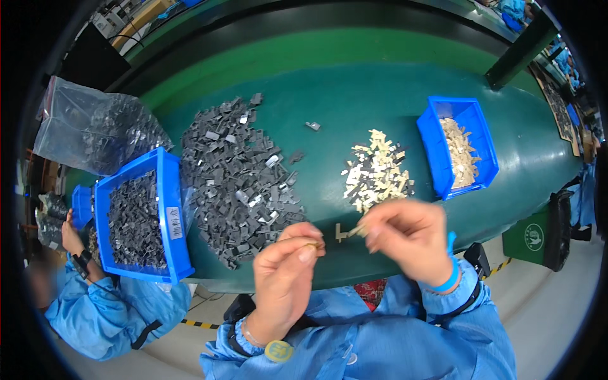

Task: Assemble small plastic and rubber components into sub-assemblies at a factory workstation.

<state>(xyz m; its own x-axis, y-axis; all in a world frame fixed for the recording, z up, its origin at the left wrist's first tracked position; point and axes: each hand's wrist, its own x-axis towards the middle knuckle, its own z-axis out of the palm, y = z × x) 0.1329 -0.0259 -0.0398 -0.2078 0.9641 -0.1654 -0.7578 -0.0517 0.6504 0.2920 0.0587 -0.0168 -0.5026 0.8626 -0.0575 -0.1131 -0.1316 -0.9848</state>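
Pinching nearly closed, left hand (283, 269) holds a tiny indistinct piece (314, 245), right hand (410, 237) a cream piece (356, 232).

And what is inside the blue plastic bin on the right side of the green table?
The blue plastic bin holds a heap of small cream-coloured pieces; whatever lies beneath the top layer is covered.

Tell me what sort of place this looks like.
Probably a factory assembly or sorting workshop: a heap of small dark-grey pieces and a smaller heap of cream and dark pieces lie on a long green work surface, and another person in a blue coat is at the left.
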